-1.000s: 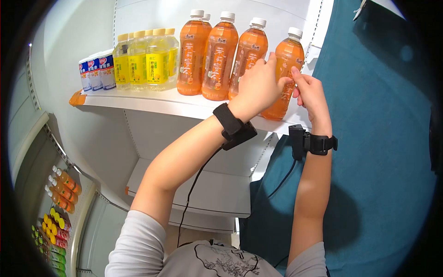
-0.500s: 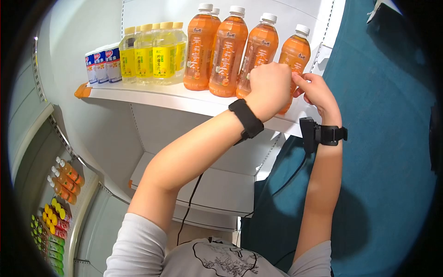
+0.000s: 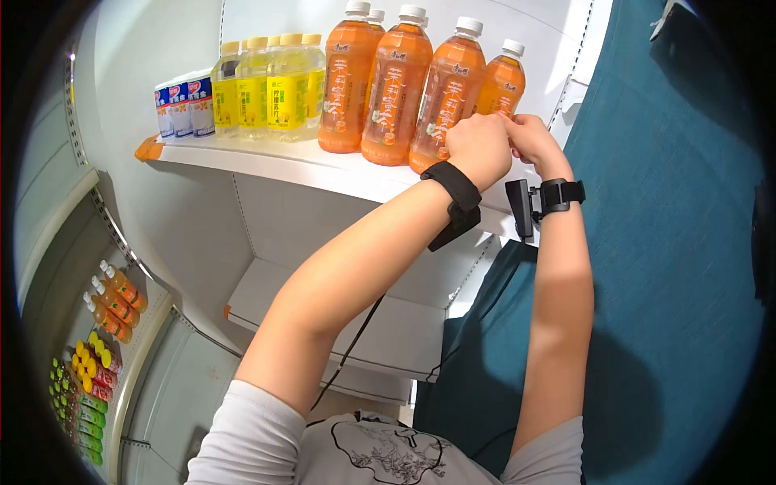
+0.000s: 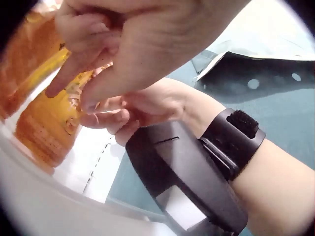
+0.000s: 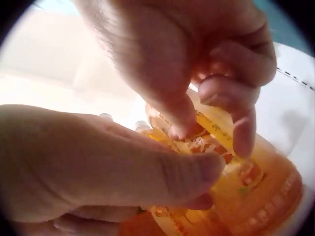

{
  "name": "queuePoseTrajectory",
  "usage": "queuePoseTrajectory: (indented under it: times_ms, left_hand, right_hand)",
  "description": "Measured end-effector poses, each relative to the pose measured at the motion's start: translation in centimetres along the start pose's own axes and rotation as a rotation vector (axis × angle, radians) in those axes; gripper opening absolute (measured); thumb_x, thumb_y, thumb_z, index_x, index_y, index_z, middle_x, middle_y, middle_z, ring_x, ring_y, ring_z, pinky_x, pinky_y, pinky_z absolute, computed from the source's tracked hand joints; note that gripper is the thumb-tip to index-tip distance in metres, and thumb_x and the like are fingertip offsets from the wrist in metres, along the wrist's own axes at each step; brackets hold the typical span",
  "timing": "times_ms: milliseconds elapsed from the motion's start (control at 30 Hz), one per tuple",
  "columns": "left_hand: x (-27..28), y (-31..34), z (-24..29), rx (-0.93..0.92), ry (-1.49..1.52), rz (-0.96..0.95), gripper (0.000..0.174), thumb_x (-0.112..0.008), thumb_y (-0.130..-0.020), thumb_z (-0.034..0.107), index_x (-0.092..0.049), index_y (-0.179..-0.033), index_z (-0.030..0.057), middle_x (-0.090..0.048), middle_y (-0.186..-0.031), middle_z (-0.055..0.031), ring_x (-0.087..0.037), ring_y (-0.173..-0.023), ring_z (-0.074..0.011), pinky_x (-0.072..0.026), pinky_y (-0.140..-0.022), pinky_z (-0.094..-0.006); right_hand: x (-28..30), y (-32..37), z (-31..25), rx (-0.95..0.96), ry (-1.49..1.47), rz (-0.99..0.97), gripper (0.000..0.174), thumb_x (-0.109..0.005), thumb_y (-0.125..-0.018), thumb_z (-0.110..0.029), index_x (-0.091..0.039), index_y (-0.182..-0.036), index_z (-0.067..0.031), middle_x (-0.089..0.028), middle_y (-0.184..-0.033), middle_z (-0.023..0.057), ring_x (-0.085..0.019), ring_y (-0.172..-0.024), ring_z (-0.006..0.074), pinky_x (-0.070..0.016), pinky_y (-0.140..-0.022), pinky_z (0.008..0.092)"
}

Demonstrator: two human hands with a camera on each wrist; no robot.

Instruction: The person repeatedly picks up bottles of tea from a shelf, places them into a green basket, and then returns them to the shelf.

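Rightmost on the shelf (image 3: 301, 170), an orange bottle (image 3: 501, 85), and in go left hand (image 3: 479, 151) and right hand (image 3: 537, 145), both half-curled, fingertips at its label; whether either pinches, I can't tell! Knuckles hide its lower half. Neighbouring orange bottles (image 3: 394, 89) read 茉莉蜜茶, yellow-labelled bottles (image 3: 286, 99) 柠檬苏打; the cartons' (image 3: 179, 113) small print escapes me.

Behind the fingers (image 5: 243, 135) stands a white back panel (image 3: 541, 32), with a slotted strip (image 3: 575, 56) running along its right side. Under the fingers there is a white shelf (image 3: 283, 171), and further below them a lower shelf (image 3: 412, 331). To the right of the fingers hangs a blue-green cloth (image 3: 679, 242), which carries dark shadows. Far left of the fingers stands another shelf unit (image 3: 145, 368). The light is bright.
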State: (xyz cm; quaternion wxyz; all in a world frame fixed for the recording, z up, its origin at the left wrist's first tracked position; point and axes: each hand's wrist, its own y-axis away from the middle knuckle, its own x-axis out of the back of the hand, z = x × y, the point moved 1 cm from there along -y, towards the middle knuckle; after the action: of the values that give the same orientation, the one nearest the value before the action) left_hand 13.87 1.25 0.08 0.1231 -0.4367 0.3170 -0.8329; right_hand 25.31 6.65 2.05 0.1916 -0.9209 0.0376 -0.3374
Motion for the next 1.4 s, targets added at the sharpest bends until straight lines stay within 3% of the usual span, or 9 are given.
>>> queuePoseTrajectory:
  times_ms: [500, 567, 700, 733, 767, 833, 967, 1067, 1400]
  left_hand:
    - [-1.0, -0.6, 0.0, 0.1, 0.039, -0.13, 0.021, -0.055, -0.071, 0.016, -0.061, -0.084, 0.0005, -0.06, -0.086, -0.02, -0.059, -0.083, -0.0333, -0.0474, -0.071, -0.0392]
    - [-0.6, 0.2, -0.1, 0.076, 0.093, -0.054, 0.022, -0.056, -0.072, 0.018, -0.059, -0.084, -0.0004, -0.06, -0.083, -0.0211, -0.059, -0.08, -0.0348, -0.0472, -0.07, -0.0411]
    - [1.3, 5.2, -0.5, -0.022, 0.104, 0.111, 0.021, -0.058, -0.073, 0.018, -0.054, -0.078, -0.0017, -0.06, -0.074, -0.0195, -0.058, -0.076, -0.0353, -0.0445, -0.068, -0.0427]
    - [2.7, 7.1, -0.9, -0.058, 0.143, 0.103, 0.023, -0.059, -0.073, 0.017, -0.055, -0.084, -0.0029, -0.06, -0.077, -0.0196, -0.058, -0.079, -0.0339, -0.0446, -0.07, -0.0402]
    - [2.8, 9.2, -2.1, -0.088, 0.221, 0.27, 0.031, -0.06, -0.074, 0.017, -0.056, -0.097, -0.0028, -0.06, -0.084, -0.02, -0.058, -0.082, -0.0324, -0.0454, -0.072, -0.0359]
    - [4.2, 13.2, -4.6, 0.12, 0.393, 0.206, 0.034, -0.06, -0.077, 0.015, -0.054, -0.105, -0.0025, -0.062, -0.091, -0.0162, -0.06, -0.084, -0.0191, -0.0462, -0.072, -0.0272]
    - [4.8, 21.2, -12.2, 0.486, 0.539, 0.353, 0.028, -0.055, -0.081, 0.015, -0.056, -0.101, -0.0036, -0.063, -0.083, -0.0075, -0.057, -0.077, -0.0096, -0.0435, -0.067, -0.0199]
    - [6.4, 25.8, -14.3, 0.746, 0.495, 0.522, 0.028, -0.053, -0.081, 0.023, -0.058, -0.097, 0.0003, -0.063, -0.075, -0.0012, -0.033, -0.047, -0.0004, -0.0249, -0.041, -0.0165]
    - [13.9, 37.8, -13.5, 0.924, 0.339, 1.042, 0.022, -0.052, -0.081, 0.023, -0.06, -0.092, 0.0062, -0.059, -0.071, 0.0001, -0.031, -0.043, 0.0001, -0.0245, -0.039, -0.0154]
  right_hand:
    - [-1.3, -1.8, 1.5, -0.123, -0.265, -0.042, 0.036, -0.059, -0.076, -0.035, -0.053, -0.062, -0.0017, -0.045, -0.049, 0.0016, -0.037, -0.039, 0.0082, -0.0256, -0.035, 0.0229]
    - [-0.9, -0.5, 1.7, -0.086, -0.342, -0.095, 0.033, -0.059, -0.076, -0.033, -0.052, -0.072, -0.0011, -0.05, -0.055, 0.0039, -0.036, -0.04, 0.0059, -0.0239, -0.034, 0.0212]
    - [-0.4, 6.2, 1.2, 0.063, -0.792, 0.141, 0.046, -0.055, -0.08, -0.027, -0.044, -0.111, 0.005, -0.057, -0.071, 0.0091, -0.032, -0.042, 0.0017, -0.022, -0.037, 0.0152]
    - [-0.4, 8.4, 1.0, 0.108, -0.875, 0.163, 0.045, -0.053, -0.082, -0.025, -0.043, -0.114, 0.0048, -0.057, -0.07, 0.0084, -0.032, -0.042, 0.0017, -0.0221, -0.037, 0.0146]
    - [-0.6, 10.7, 0.9, 0.15, -0.957, 0.183, 0.045, -0.051, -0.083, -0.024, -0.042, -0.117, 0.0047, -0.057, -0.07, 0.0078, -0.032, -0.042, 0.0017, -0.0221, -0.038, 0.0139]
    - [-2.0, 15.0, 0.7, 0.181, -1.015, 0.208, 0.039, -0.048, -0.085, -0.022, -0.046, -0.114, 0.004, -0.056, -0.067, 0.0066, -0.032, -0.041, 0.0015, -0.0218, -0.037, 0.0137]
    - [-7.5, 18.6, 2.2, 0.049, -1.016, -0.046, 0.032, -0.048, -0.085, -0.022, -0.054, -0.104, 0.0024, -0.055, -0.061, 0.0048, -0.033, -0.04, 0.0007, -0.0214, -0.036, 0.0143]
    - [-13.0, 18.5, 4.2, -0.079, -1.05, -0.321, 0.029, -0.049, -0.084, -0.023, -0.056, -0.098, 0.0016, -0.054, -0.061, 0.0036, -0.034, -0.04, 0.0009, -0.0215, -0.036, 0.0147]
    - [-22.6, 23.4, -0.4, -0.115, -1.043, -0.793, 0.025, -0.049, -0.083, -0.02, -0.057, -0.093, 0.0007, -0.051, -0.06, 0.0015, -0.034, -0.043, 0.0023, -0.0259, -0.04, 0.0163]
